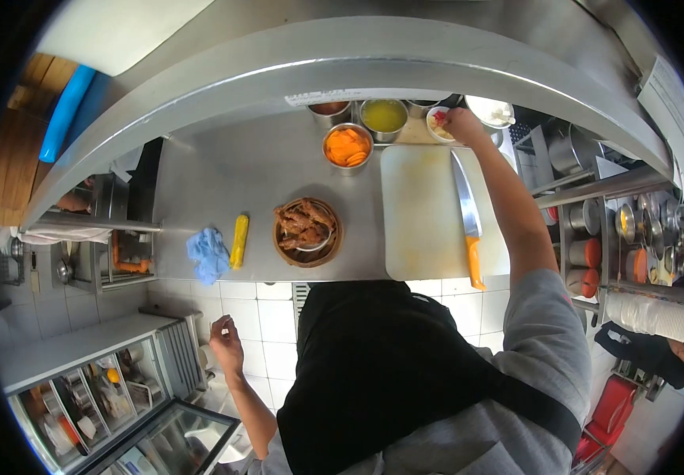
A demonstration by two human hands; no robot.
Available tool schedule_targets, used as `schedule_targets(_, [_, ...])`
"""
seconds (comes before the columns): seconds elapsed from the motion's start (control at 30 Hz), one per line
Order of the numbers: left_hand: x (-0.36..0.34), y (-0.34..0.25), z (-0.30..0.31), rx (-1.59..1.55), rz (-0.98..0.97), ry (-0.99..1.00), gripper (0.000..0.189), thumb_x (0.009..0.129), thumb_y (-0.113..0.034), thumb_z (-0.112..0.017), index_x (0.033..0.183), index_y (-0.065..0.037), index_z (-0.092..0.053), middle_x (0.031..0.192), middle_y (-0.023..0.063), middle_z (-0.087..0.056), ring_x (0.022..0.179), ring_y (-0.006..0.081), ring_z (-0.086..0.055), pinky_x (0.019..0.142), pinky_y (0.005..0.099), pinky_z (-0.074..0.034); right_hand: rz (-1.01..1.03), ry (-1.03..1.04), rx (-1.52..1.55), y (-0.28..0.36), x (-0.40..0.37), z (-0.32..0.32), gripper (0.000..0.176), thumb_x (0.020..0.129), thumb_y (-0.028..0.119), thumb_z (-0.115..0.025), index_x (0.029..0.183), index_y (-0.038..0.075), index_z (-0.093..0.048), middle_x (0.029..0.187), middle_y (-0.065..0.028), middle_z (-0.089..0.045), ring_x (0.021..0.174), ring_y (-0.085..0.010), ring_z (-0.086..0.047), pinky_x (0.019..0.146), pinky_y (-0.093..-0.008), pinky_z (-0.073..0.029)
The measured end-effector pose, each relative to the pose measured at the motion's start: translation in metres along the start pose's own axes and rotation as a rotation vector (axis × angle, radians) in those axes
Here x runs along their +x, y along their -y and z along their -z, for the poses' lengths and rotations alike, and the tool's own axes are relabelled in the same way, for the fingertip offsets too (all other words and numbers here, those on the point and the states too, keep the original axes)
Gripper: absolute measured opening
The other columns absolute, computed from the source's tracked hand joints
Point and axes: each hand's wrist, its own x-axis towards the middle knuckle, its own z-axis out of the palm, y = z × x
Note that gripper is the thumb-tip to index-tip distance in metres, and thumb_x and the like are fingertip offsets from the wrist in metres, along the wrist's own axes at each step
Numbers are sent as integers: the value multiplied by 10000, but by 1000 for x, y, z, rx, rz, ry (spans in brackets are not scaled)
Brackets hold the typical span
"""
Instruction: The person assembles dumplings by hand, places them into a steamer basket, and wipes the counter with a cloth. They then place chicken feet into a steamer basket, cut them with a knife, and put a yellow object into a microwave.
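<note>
My right hand (462,125) reaches to the back of the counter, its closed fingertips at chopped red pieces (441,118) in a small white bowl (435,134). Pale yellowish bits lie in the same bowl. My left hand (227,342) hangs in front of the counter, fingers curled in, with nothing visible in them. A round bamboo steamer (336,249) holds a small dish of brown-sauced chicken feet (304,223). On the white cutting board (421,214) lies a knife (469,206) with an orange handle, which sticks out past the front edge.
Behind the steamer stand metal containers of orange slices (347,148) and yellow-green liquid (384,115). A blue cloth (209,256) and a yellow roll (239,241) lie left of the steamer. A metal shelf edge (342,51) arches above. An open refrigerated drawer unit (104,396) stands lower left.
</note>
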Motion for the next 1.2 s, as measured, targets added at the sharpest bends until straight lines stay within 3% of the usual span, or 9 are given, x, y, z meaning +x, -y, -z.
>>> schedule_targets(0.27, [-1,4,4,9,10,2,189,960,-75,-597,1081,51,-668,1012,170,-694,863,226,-659,728,322,-529,-35,-150,321,-3,-15,21,298,828,305,-711,985,53,-734,819,-151,-710,721,-282,-692,707,-387,-540])
schedule_targets(0.33, [3,24,-2,-123,129,52,192,959,-64,-598,1099,52,-661,1030,162,-701,903,213,-659,770,309,-535,-56,-41,501,9,-18,40,353,806,368,-745,972,56,-749,812,-139,-724,713,-262,-691,698,-379,-539])
schedule_targets(0.43, [16,-3,-24,-341,168,102,206,952,-64,-622,1132,33,-652,870,85,-681,713,89,-599,606,221,-489,-11,119,715,82,-57,91,329,822,305,-753,964,9,-734,833,-92,-712,733,-152,-639,689,-297,-507])
schedule_targets(0.53, [34,-34,-51,-439,148,253,216,944,-34,-626,1145,40,-648,899,102,-694,772,111,-620,647,236,-495,204,301,999,162,-101,110,263,852,255,-734,1012,47,-708,894,-25,-682,752,-89,-569,645,-243,-435])
schedule_targets(0.67, [61,-39,-89,-416,-116,269,202,948,-95,-643,1120,7,-662,926,89,-680,778,143,-629,641,272,-510,382,483,1045,248,-120,56,224,859,193,-715,980,6,-715,870,-103,-715,802,-169,-664,737,-290,-517])
schedule_targets(0.73, [75,-55,-82,-319,-197,223,193,932,-69,-645,1108,8,-663,910,105,-665,764,161,-623,643,289,-505,415,368,681,290,-136,49,232,861,211,-699,1003,29,-718,907,-135,-716,839,-279,-684,776,-360,-533])
schedule_targets(0.9, [130,-56,-87,-225,-393,157,183,896,-28,-636,1075,-8,-672,920,152,-636,721,260,-617,661,358,-496,441,242,546,329,-155,12,223,855,217,-695,999,49,-714,948,-163,-697,881,-357,-665,811,-431,-525])
schedule_targets(1.03, [179,-74,-113,-98,-674,250,295,840,-42,-622,1132,-52,-663,1154,178,-600,1107,375,-563,936,460,-473,317,86,592,336,-175,36,168,856,159,-687,990,60,-711,912,-160,-674,861,-348,-665,791,-428,-527])
schedule_targets(1.2, [226,-82,-154,15,-798,480,328,825,-25,-616,1149,-64,-653,1240,158,-569,1170,376,-537,972,465,-466,272,-20,649,350,-191,32,159,841,93,-688,996,63,-709,907,-153,-656,839,-350,-663,768,-425,-531])
